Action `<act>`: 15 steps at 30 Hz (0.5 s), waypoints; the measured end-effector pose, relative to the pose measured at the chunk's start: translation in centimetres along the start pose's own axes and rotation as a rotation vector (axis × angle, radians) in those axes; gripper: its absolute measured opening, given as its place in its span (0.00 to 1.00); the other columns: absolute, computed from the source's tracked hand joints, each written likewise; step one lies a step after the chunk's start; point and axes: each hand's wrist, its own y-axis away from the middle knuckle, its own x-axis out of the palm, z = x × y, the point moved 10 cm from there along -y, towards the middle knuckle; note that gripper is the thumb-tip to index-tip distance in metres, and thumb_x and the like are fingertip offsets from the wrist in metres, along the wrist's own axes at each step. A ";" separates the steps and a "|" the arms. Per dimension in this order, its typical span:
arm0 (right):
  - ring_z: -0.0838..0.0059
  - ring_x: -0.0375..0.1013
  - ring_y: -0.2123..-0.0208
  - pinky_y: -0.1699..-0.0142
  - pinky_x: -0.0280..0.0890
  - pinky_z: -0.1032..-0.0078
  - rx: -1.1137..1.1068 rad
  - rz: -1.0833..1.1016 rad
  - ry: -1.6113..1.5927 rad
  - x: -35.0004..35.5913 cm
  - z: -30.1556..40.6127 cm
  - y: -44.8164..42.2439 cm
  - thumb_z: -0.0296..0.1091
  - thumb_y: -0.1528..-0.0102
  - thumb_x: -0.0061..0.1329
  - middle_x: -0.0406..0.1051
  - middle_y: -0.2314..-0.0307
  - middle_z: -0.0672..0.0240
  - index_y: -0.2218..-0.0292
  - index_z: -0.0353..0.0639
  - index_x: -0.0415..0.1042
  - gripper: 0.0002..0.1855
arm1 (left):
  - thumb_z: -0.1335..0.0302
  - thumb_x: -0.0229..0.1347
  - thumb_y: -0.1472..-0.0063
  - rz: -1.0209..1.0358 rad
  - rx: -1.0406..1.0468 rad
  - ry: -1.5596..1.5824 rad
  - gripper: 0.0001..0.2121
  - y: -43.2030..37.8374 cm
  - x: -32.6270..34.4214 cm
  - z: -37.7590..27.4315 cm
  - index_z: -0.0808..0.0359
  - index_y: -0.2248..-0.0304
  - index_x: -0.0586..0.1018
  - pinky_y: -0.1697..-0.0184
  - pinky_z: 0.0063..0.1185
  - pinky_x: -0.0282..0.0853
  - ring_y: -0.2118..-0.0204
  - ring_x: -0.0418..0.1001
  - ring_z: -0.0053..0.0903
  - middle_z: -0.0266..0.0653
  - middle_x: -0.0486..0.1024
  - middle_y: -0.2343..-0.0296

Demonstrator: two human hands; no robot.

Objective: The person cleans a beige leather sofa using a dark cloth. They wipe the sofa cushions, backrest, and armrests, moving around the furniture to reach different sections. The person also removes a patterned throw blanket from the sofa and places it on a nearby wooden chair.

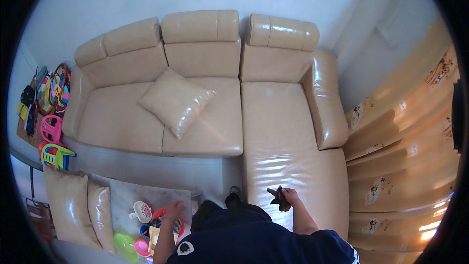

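My right hand [290, 195] grips a crumpled dark brown cloth-like item [281, 201] above the glossy seat of the chaise [271, 170]. My left hand [174, 211] is over the right end of a marble-topped coffee table [128, 190], close to a red basket [181, 226]. Whether the left fingers hold anything is too unclear to see. Beside the basket lie a white dish with a handle and a reddish pattern [142, 211], a pink bowl [142, 248] and a green plate or lid [125, 248]. My left forearm hides part of the basket and its contents.
One beige cushion [177, 101] lies on the sofa [121, 112]; two more cushions [69, 205] rest on the coffee table's left end. Small pink [52, 128] and green [56, 156] plastic chairs stand at the far left. Patterned curtains [395, 176] hang along the right.
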 end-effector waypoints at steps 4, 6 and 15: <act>0.70 0.71 0.74 0.70 0.66 0.72 0.243 0.101 0.089 4.0 -8.8 -2.6 0.33 0.60 0.52 0.73 0.70 0.71 0.52 0.57 0.63 0.31 | 0.70 0.48 0.45 0.061 -0.055 0.217 0.14 -2.6 2.8 -3.3 0.70 0.62 0.73 0.65 0.20 0.67 0.72 0.73 0.23 0.40 0.75 0.73; 0.70 0.71 0.74 0.69 0.66 0.72 0.271 0.096 0.017 4.7 -9.3 -4.4 0.38 0.56 0.50 0.73 0.71 0.69 0.56 0.51 0.67 0.22 | 0.71 0.48 0.45 0.118 -0.130 0.088 0.13 -2.9 2.3 -2.0 0.71 0.63 0.73 0.65 0.21 0.68 0.71 0.73 0.24 0.40 0.75 0.72; 0.59 0.72 0.80 0.78 0.66 0.63 0.607 -0.078 -0.893 5.5 -10.5 -6.4 0.41 0.44 0.33 0.72 0.77 0.56 0.70 0.41 0.72 0.17 | 0.71 0.50 0.48 0.216 -0.173 -0.179 0.12 -11.9 1.2 -1.6 0.69 0.67 0.76 0.71 0.21 0.69 0.76 0.74 0.23 0.41 0.75 0.78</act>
